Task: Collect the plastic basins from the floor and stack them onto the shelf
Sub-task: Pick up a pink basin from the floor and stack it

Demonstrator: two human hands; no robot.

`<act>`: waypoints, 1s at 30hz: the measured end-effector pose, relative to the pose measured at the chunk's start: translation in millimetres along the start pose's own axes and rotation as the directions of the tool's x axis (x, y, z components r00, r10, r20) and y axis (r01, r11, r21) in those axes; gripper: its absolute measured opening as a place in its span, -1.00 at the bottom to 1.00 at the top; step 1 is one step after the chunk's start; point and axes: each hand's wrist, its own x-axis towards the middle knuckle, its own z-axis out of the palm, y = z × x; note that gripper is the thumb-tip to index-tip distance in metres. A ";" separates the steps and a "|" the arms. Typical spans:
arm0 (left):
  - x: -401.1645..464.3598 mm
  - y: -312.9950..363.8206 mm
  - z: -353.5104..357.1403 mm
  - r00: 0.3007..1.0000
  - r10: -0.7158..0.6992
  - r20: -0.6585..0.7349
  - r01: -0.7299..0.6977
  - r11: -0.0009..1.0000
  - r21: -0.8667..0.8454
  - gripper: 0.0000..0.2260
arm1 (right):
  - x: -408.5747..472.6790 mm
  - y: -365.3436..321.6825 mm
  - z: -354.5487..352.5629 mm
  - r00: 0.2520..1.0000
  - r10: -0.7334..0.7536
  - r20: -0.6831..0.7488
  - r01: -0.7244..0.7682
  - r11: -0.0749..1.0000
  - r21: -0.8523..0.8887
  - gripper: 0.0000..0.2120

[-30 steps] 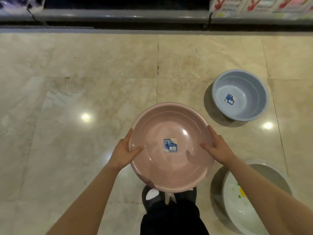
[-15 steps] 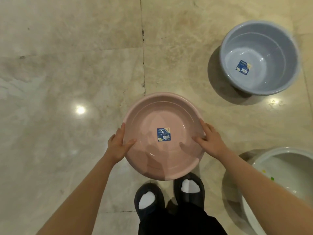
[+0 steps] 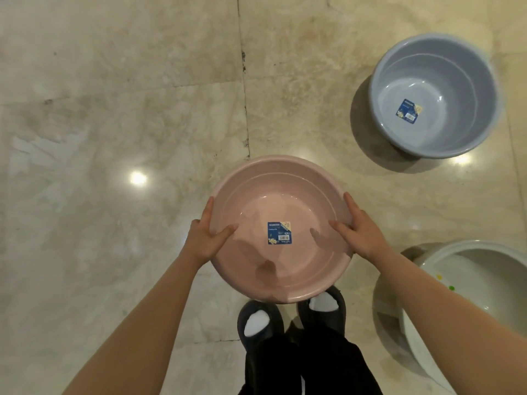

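We hold the pink basin (image 3: pixel 281 229) mid-frame, left hand (image 3: pixel 206 238) and right hand (image 3: pixel 360 232) pinching its rim; thumb-only grip risks slipping.

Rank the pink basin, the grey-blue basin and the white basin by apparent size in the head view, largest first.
1. pink basin, held up nearer the camera, which inflates it.
2. grey-blue basin, on the floor.
Unranked: white basin, cut off by the frame edge and an arm.

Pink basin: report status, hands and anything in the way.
Left hand and right hand grip pink basin by opposite rims. Grey basin and white basin on floor, to the right. Nothing blocking.
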 end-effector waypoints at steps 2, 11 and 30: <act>-16.2 20.9 -21.7 1.000 -0.011 0.009 0.011 1.000 -0.001 -0.19 | -19.9 -19.1 -17.7 1.000 0.002 0.000 -0.002 1.000 -0.018 -0.26; -68.6 162.3 -105.6 0.991 0.129 0.032 -0.131 0.991 0.041 -0.30 | -97.1 -107.9 -126.2 0.997 0.017 -0.072 -0.006 0.989 0.149 -0.27; 39.9 480.0 -39.5 0.920 0.302 0.248 -0.340 0.932 0.127 -0.16 | -4.3 -92.2 -372.9 0.970 0.161 -0.180 -0.072 0.904 0.421 -0.30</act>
